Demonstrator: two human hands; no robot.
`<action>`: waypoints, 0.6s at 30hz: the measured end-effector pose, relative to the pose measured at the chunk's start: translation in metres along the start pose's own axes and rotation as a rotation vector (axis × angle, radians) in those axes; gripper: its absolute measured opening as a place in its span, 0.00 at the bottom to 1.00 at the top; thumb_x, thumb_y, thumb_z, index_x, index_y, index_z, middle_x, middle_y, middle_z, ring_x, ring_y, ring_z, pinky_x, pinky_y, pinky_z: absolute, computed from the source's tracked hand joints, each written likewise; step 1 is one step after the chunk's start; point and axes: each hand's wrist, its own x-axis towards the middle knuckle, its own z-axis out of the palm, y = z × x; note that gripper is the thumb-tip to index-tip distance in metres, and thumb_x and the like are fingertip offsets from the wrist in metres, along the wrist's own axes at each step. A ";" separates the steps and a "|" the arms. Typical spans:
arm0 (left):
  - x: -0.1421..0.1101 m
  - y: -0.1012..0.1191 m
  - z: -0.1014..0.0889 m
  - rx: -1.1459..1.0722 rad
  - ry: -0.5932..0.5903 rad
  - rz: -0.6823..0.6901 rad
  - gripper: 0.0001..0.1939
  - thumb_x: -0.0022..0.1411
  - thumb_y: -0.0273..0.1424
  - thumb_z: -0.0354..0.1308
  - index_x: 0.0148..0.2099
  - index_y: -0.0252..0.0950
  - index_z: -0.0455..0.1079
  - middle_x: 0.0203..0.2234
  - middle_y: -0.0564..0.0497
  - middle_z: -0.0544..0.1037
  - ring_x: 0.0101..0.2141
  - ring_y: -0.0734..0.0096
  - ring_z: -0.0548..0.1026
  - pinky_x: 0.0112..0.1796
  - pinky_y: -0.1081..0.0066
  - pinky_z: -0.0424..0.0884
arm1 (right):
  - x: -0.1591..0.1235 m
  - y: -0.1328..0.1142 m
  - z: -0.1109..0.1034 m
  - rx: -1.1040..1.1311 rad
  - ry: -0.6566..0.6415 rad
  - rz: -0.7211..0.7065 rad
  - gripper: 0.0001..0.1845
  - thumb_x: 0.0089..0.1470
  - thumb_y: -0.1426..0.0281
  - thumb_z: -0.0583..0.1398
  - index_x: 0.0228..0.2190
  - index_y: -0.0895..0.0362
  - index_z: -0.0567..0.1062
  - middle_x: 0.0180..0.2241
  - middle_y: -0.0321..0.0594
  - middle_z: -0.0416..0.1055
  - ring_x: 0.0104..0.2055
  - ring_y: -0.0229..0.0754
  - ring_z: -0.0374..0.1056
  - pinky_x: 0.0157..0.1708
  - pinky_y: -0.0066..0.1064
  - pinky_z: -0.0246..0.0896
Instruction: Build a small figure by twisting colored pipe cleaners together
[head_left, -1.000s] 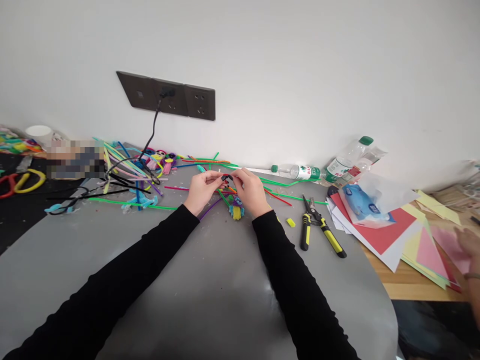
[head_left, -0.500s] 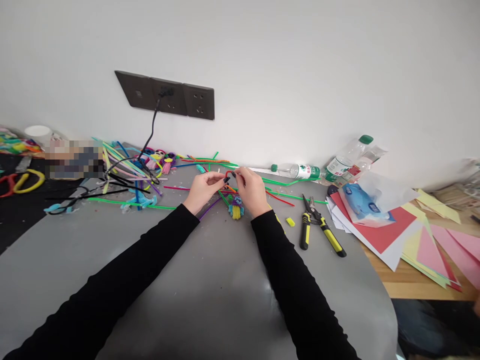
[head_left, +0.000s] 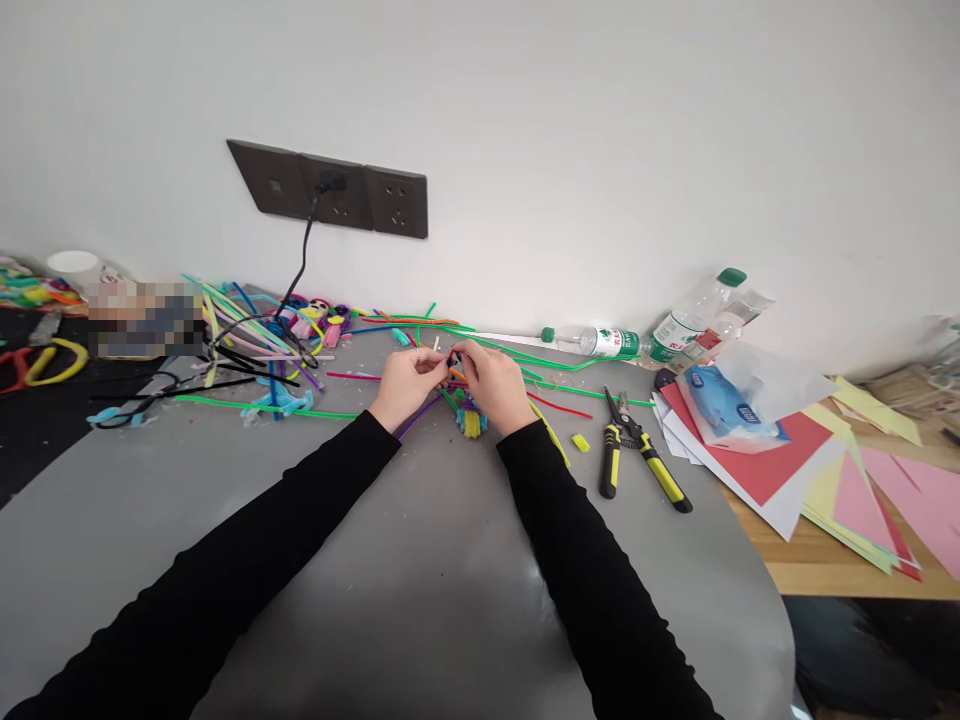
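well, the grey table (head_left: 442, 540) had a dull shine, with specks over its top and a rounded near right corner, and a pale wall (head_left: 600, 150) rose behind it. on that wall, left of the middle, a dark socket panel (head_left: 358, 195) held a plug, and a black cord (head_left: 306, 250) ran down from it into loose fuzzy sticks (head_left: 262, 405) on the far left.

at the far middle, the left hand (head_left: 405, 388) and the right hand (head_left: 496, 385) met with fingertips pinched together on a small red strip (head_left: 452, 353), which sat between them just above the table, mostly hidden. a yellow and blue bundle (head_left: 471, 422) lay just below the right hand.

to the right rested open pliers (head_left: 632, 430) and a yellow scrap (head_left: 580, 442). one bottle (head_left: 600, 342) lay along the wall; a second bottle (head_left: 679, 325) leaned beside it. farther right, a tissue pack (head_left: 724, 405) topped red paper (head_left: 787, 465) that reached onto a wooden table (head_left: 832, 578). scissors (head_left: 52, 362) lay at the far left, near a white cup (head_left: 75, 263).
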 end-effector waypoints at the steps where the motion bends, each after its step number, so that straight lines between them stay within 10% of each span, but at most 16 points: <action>1: 0.000 0.000 0.000 -0.006 0.009 -0.009 0.17 0.50 0.44 0.69 0.31 0.35 0.77 0.23 0.48 0.80 0.26 0.63 0.78 0.31 0.65 0.76 | 0.000 0.000 0.000 -0.014 -0.006 0.011 0.17 0.70 0.70 0.49 0.47 0.52 0.77 0.37 0.43 0.80 0.38 0.48 0.75 0.34 0.32 0.57; 18: 0.004 0.001 -0.003 -0.064 0.018 -0.029 0.24 0.52 0.51 0.69 0.36 0.34 0.77 0.26 0.47 0.81 0.29 0.63 0.79 0.33 0.66 0.76 | 0.001 0.002 0.004 -0.099 0.041 -0.001 0.16 0.71 0.72 0.49 0.44 0.55 0.77 0.38 0.44 0.79 0.40 0.47 0.71 0.35 0.32 0.54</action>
